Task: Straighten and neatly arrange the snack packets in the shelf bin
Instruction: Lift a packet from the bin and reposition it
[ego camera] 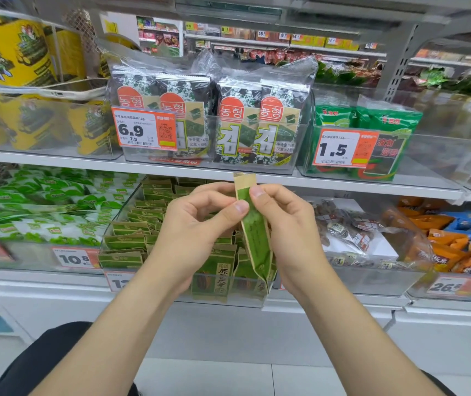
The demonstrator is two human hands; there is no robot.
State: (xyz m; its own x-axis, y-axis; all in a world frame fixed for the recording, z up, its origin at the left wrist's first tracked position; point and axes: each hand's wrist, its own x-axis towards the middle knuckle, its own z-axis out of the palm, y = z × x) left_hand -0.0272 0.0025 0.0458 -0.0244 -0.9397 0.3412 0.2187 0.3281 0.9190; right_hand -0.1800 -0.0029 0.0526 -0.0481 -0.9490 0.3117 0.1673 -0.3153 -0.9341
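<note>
A green and tan snack packet hangs edge-on in front of the lower shelf, held upright by both hands. My left hand pinches its upper part from the left with thumb and fingers. My right hand pinches the same part from the right. Behind and below them a clear shelf bin holds several matching green and tan packets, some standing in rows, some leaning. The packets directly behind my hands are hidden.
Bins of white and green packets lie to the left, brown snacks and orange and blue packs to the right. The upper shelf edge carries seaweed packs and price tags just above my hands.
</note>
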